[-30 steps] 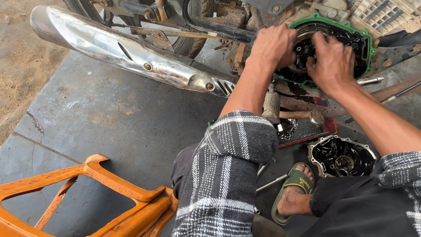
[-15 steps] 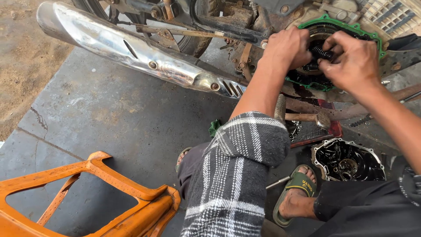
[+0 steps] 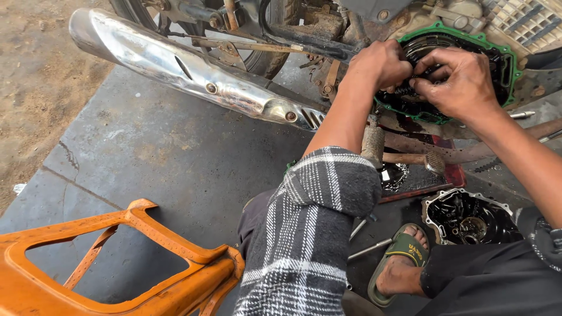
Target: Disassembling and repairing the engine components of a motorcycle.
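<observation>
Both hands, left hand and right hand, pinch the oily clutch pack (grip partly hidden); it could slip off the fingers.

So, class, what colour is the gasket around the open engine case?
Green gasket, clearest in the head view.

Rolled grey-and-white plaid sleeve, dark trousers, green sandal.

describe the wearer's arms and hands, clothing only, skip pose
Both hands, the left hand and the right hand, are bare: no gloves, rings or watch visible, with dark greasy smudges on the fingers. The left arm wears a grey, black and white plaid sleeve pushed up past the elbow. The right forearm is bare, with a similar plaid cuff at the frame edge.
</observation>
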